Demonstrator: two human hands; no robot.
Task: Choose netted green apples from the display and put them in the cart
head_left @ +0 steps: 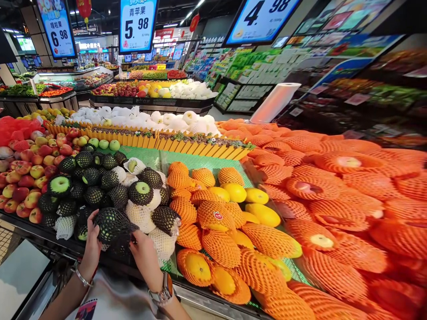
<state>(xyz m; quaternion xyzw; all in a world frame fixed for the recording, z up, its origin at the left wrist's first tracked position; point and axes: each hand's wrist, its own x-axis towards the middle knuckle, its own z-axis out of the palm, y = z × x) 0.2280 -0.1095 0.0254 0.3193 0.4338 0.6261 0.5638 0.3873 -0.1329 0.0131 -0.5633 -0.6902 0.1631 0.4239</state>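
Observation:
Low over the front of the fruit display, a green apple (108, 224) in a black foam net is held between my two hands. My left hand (92, 238) grips its left side, with a bracelet on the wrist. On the other side, my right hand (144, 252) pinches the loose end of the black foam net (128, 233); a watch is on that wrist. Behind them lie more green apples (60, 184) in black nets. White-netted fruit (142, 216) sits just right of the held apple.
Red apples (25, 180) are heaped at the left. Yellow mangoes (236, 192), many in orange nets, fill the middle right. Large fruits in red-orange nets (340, 213) cover the right side. A plastic bag roll (275, 103) stands behind. Price screens (138, 24) hang overhead.

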